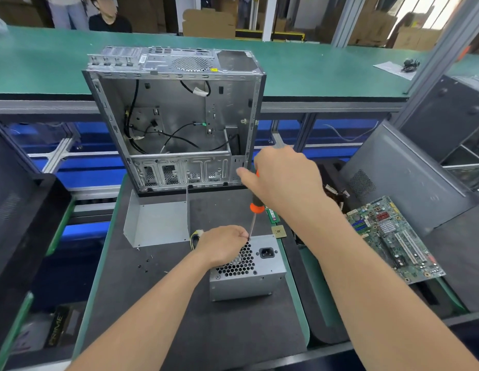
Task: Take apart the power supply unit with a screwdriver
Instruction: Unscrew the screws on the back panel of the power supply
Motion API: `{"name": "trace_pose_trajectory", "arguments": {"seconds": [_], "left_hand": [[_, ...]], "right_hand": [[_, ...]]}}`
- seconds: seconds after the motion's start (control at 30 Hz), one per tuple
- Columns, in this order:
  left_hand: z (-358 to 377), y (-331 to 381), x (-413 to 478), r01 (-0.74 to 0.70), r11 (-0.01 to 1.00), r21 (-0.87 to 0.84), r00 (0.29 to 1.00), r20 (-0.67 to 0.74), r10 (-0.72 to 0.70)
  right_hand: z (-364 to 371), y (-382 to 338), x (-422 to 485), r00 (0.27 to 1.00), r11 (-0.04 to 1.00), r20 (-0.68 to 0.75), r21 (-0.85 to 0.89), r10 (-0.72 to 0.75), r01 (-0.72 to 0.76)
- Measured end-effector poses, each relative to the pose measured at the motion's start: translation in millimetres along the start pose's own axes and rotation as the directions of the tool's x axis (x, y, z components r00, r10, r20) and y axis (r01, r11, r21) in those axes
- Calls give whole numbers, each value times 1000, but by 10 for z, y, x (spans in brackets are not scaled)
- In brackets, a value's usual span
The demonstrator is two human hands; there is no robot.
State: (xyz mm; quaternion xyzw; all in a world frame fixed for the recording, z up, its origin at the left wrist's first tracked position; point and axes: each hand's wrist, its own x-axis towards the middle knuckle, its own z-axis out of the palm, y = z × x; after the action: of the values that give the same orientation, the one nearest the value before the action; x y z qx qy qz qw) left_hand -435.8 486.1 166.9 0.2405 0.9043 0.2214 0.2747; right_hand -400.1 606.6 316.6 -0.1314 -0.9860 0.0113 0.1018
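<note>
Head view. The power supply unit [259,274] stands on the dark surface [152,303] directly in front of me, with its honeycomb fan grille and mains socket facing up. My left hand [222,245] rests on the far left corner of the unit, fingers curled over its edge and gripping it. My right hand [284,180] is wrapped around the orange-and-black handle of the screwdriver [256,208], with the forefinger pointing out to the left. The shaft slopes down to the unit's far top edge, and the tip meets it just beside my left fingertips. Whether those fingertips also touch the shaft cannot be told.

Behind the unit an open computer case [174,116] stands upright, loose black cables inside. A bent grey metal panel [158,223] leans between case and unit. Small loose screws [146,263] lie left of the unit. A memory module [273,215] and a processor chip [278,232] lie just beyond its right corner. A green motherboard [393,236] lies well to the right.
</note>
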Motion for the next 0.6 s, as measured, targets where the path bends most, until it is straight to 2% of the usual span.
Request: {"name": "trace_pose_trajectory", "arguments": {"seconds": [0.1,0.2,0.37,0.43,0.5,0.53,0.6], "left_hand": [[33,0,-10,-2,999,53,999,-40,5],[58,4,-25,-9,998,65,997,-80,15],[76,6,-48,-33,996,84,993,-114,42],[86,8,-48,-42,994,102,991,-125,55],[98,4,-47,-46,992,114,989,-132,61],[105,1,-44,-47,992,113,989,-136,62],[117,-13,-30,-48,993,107,988,-141,63]], "right_hand": [[-30,56,18,978,974,106,157,-182,164],[-124,131,11,927,912,193,324,-323,250],[-221,192,24,871,871,253,380,-421,311],[-168,145,-2,914,910,179,277,-363,307],[-99,76,-12,969,970,56,43,-241,239],[-87,29,-16,983,981,14,-57,-184,185],[-86,-49,-24,988,978,-19,-142,-154,149]]}}
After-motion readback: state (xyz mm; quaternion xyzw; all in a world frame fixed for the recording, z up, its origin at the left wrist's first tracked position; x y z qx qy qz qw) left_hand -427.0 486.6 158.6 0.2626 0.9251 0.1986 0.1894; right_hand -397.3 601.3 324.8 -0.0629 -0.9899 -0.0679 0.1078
